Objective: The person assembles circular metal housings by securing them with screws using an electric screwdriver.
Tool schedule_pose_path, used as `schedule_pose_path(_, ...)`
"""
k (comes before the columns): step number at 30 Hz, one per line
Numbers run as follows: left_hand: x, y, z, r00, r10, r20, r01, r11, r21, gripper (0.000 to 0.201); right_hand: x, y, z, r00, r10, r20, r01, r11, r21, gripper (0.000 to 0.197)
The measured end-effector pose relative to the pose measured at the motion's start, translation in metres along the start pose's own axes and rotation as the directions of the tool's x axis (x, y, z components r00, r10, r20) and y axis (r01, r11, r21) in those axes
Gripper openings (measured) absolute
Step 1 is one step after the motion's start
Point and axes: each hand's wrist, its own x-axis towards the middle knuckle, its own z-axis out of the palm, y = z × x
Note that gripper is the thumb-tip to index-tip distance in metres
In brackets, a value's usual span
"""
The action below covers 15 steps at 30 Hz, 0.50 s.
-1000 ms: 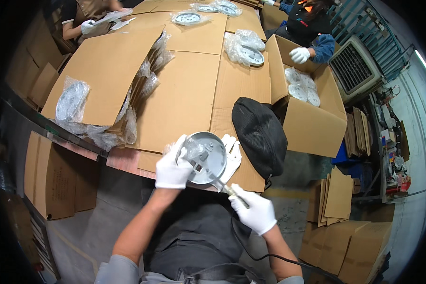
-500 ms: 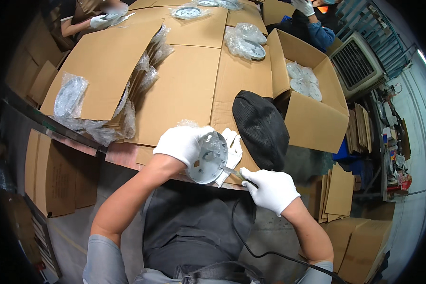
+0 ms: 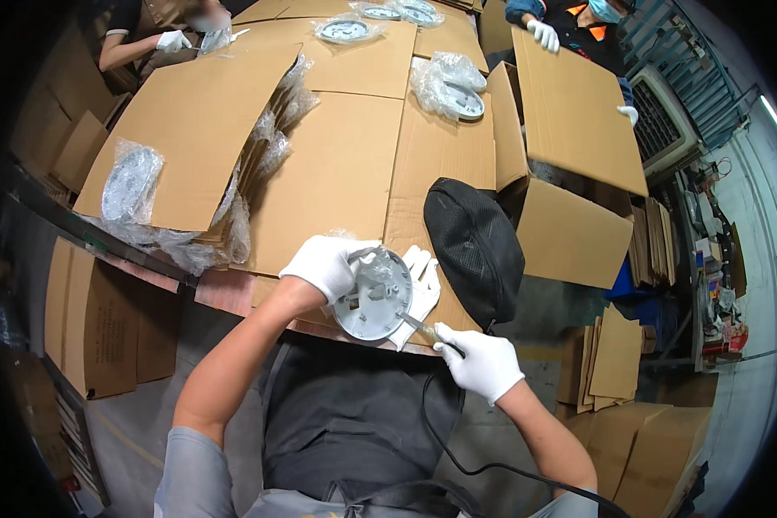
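Observation:
Both my hands wear white gloves. My left hand [image 3: 326, 266] is closed on the upper left rim of a round grey disc-shaped part [image 3: 373, 318], tilted up at the table's near edge. Moulded features and a small square opening show on its face. My right hand [image 3: 482, 364] grips a slim tool [image 3: 424, 329] with a yellowish handle and a narrow metal blade; its tip meets the disc's right edge. A black cord [image 3: 430, 420] curves up toward that hand, its end hidden. Behind the disc lies a loose white glove [image 3: 424, 289].
A black mesh bag [image 3: 475, 250] lies right of the disc. Bubble-wrapped discs [image 3: 132, 183] sit on stacked cardboard [image 3: 207, 129] at left; more wrapped discs [image 3: 449, 86] lie farther back. At right, a co-worker holds a cardboard sheet [image 3: 578, 112] over an open carton [image 3: 570, 224]. Another co-worker stands far left.
The disc has turned to face me more and shifted slightly left. My right hand has moved left and down with the tool. The right-hand co-worker has brought a cardboard sheet over the carton.

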Motion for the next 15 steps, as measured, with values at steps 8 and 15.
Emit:
schedule_pose_path(8,-0.003,-0.004,0.002,0.996,-0.085,0.004,0.085,0.996,-0.013,0.034,-0.01,0.006,0.028,0.991,0.047,-0.125,-0.028,0.988,0.151,0.028)
schedule_pose_path(15,-0.003,0.013,-0.008,1.0,0.018,0.002,-0.018,0.993,0.116,0.035,0.004,-0.003,-0.023,0.998,-0.04,-0.045,0.042,0.998,0.051,0.026)
